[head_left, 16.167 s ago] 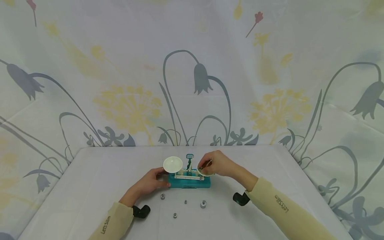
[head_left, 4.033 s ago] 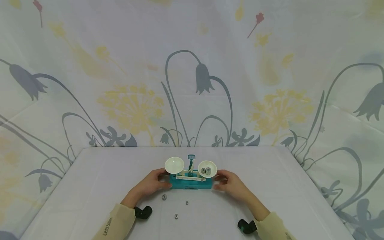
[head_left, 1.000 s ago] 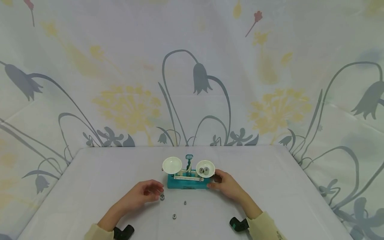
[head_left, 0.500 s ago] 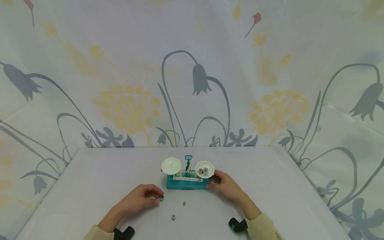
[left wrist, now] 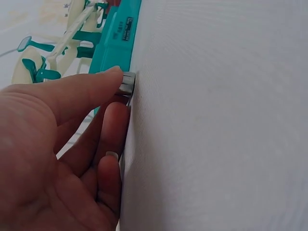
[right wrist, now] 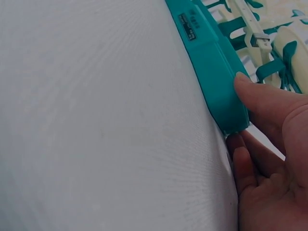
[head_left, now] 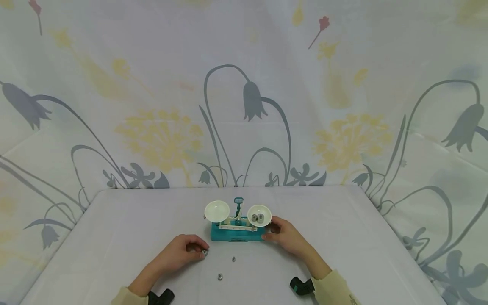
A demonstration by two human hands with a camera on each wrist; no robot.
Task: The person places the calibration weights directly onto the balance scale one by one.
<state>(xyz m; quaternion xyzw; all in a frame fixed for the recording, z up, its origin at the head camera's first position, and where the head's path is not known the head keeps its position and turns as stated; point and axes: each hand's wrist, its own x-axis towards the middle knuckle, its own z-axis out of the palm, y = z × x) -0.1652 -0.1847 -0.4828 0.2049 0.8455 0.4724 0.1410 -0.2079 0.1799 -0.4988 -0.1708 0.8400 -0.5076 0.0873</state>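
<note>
A teal balance scale (head_left: pixel 237 234) stands on the white table, with two white pans. The left pan (head_left: pixel 217 211) holds nothing; in the right pan (head_left: pixel 265 219) sit two metal weights (head_left: pixel 261 218). My left hand (head_left: pixel 179 253) is left of and nearer than the base, its thumb and fingertips pinching a small metal weight (left wrist: pixel 128 83) at the tabletop. My right hand (head_left: pixel 287 237) grips the right end of the base, thumb (right wrist: pixel 260 94) on the front edge and fingers behind, partly hidden.
Two smaller weights lie in front of the scale: a tiny weight (head_left: pixel 234 259) and a slightly larger weight (head_left: pixel 220 276). A flower-printed cloth (head_left: pixel 244 106) hangs behind the white table (head_left: pixel 324 220).
The larger front weight went into the right pan, joining another there. My left hand left the scale's base, came nearer and took hold of a weight. My right hand moved from pan to base.
</note>
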